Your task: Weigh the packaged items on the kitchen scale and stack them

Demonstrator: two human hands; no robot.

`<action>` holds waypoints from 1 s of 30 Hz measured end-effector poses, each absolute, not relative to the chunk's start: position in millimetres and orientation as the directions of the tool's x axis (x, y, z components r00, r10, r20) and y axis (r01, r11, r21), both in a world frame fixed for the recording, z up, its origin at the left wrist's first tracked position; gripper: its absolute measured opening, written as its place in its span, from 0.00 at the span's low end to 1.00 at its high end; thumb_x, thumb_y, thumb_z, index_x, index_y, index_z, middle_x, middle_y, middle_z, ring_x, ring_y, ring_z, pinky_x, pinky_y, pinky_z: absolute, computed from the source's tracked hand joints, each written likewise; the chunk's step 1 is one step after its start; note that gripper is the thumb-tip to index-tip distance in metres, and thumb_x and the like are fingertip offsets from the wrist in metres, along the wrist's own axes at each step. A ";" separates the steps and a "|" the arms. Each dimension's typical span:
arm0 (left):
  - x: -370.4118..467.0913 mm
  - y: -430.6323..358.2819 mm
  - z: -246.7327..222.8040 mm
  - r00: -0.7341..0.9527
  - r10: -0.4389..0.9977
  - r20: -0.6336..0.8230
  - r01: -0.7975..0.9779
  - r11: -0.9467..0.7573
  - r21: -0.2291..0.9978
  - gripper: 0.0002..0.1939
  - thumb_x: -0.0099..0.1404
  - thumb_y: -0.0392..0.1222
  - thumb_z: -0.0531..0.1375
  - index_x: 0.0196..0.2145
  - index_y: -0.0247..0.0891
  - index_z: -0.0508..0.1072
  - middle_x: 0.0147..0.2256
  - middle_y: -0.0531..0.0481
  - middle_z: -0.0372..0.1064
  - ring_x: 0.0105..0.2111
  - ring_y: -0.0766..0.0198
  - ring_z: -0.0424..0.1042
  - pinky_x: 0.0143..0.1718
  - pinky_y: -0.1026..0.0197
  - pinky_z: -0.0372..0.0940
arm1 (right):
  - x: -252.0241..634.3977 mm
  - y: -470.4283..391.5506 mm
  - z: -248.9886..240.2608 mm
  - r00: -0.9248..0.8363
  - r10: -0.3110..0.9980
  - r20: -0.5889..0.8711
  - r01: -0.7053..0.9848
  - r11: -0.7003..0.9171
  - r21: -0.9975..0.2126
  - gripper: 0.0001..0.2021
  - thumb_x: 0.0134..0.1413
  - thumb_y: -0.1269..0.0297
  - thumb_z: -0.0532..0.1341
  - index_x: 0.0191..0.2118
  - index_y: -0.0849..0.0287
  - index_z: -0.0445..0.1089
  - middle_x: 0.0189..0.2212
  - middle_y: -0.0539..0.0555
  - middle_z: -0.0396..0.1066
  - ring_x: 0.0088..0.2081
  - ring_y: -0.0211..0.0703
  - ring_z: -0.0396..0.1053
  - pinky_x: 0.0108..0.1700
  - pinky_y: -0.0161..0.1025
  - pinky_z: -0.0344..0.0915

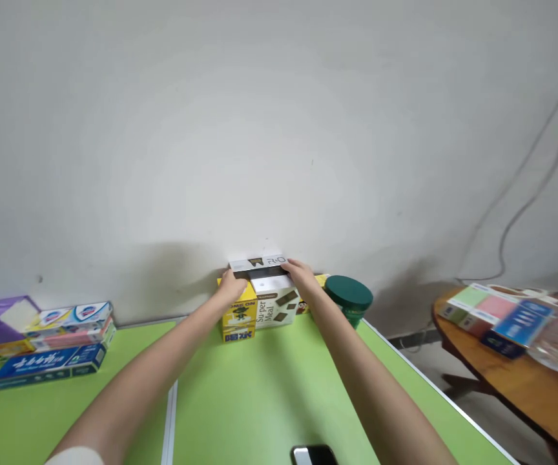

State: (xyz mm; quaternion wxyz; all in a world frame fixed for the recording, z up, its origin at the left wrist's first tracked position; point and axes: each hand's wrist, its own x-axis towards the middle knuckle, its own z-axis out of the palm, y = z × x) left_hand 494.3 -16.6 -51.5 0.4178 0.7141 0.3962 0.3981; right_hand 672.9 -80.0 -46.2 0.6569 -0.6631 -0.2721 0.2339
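A long, narrow white-and-black box [258,263] printed with "R&O" lies against the wall, over or just behind two boxes; I cannot tell whether it rests on them. My left hand [231,286] grips its left end, and my right hand [299,272] closes on the right end. Below the left hand stands a yellow box [239,318] with dark print. Beside it is a white "Super Meal" box [275,309] with brown squares on its front. A dark green lidded tub [349,296] stands right of my right forearm, with another yellow box [322,279] partly hidden behind that arm.
Toothpaste boxes [51,365] are piled at the left, next to an open purple box [2,321]. A phone [314,454] lies at the green table's [240,400] near side. On the right, a wooden table [492,381] bears coloured boxes [518,326] and clear plastic. Cables hang along the wall.
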 end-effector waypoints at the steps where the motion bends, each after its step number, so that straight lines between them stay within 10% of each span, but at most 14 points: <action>1: 492.7 -20.3 -49.6 0.390 0.898 0.204 0.233 -0.310 0.922 0.17 0.45 0.26 0.57 0.35 0.34 0.72 0.38 0.43 0.74 0.45 0.51 0.71 0.48 0.53 0.63 | 667.7 -84.5 -44.5 0.743 0.668 0.048 0.063 0.003 -0.998 0.21 0.35 0.67 0.63 0.42 0.67 0.72 0.48 0.64 0.71 0.52 0.61 0.65 0.51 0.49 0.63; 12: 273.7 -176.5 -81.9 0.413 0.909 -0.059 0.294 -0.072 0.953 0.44 0.50 0.26 0.51 0.64 0.46 0.48 0.66 0.50 0.37 0.57 0.51 0.61 0.56 0.52 0.60 | 506.0 -254.7 -120.5 0.475 0.879 -0.038 -0.008 -0.039 -0.999 0.38 0.45 0.50 0.62 0.63 0.50 0.53 0.63 0.55 0.53 0.60 0.57 0.57 0.55 0.50 0.62; 20: 110.8 -294.7 -157.4 0.199 0.974 -0.110 0.483 0.000 0.876 0.46 0.49 0.20 0.46 0.64 0.50 0.47 0.65 0.60 0.42 0.65 0.59 0.42 0.64 0.52 0.34 | 346.5 -340.5 -183.3 0.248 0.951 -0.186 -0.101 -0.165 -0.981 0.36 0.51 0.49 0.57 0.64 0.52 0.48 0.66 0.49 0.45 0.67 0.50 0.36 0.66 0.47 0.40; 30: 43.3 -318.2 -172.8 0.207 0.957 -0.201 0.453 0.088 0.887 0.43 0.54 0.21 0.46 0.64 0.51 0.46 0.66 0.59 0.38 0.65 0.58 0.41 0.64 0.51 0.39 | 299.4 -385.6 -150.8 0.430 0.784 -0.449 -0.194 -0.405 -0.893 0.37 0.47 0.45 0.60 0.61 0.53 0.55 0.64 0.56 0.49 0.64 0.61 0.47 0.63 0.59 0.45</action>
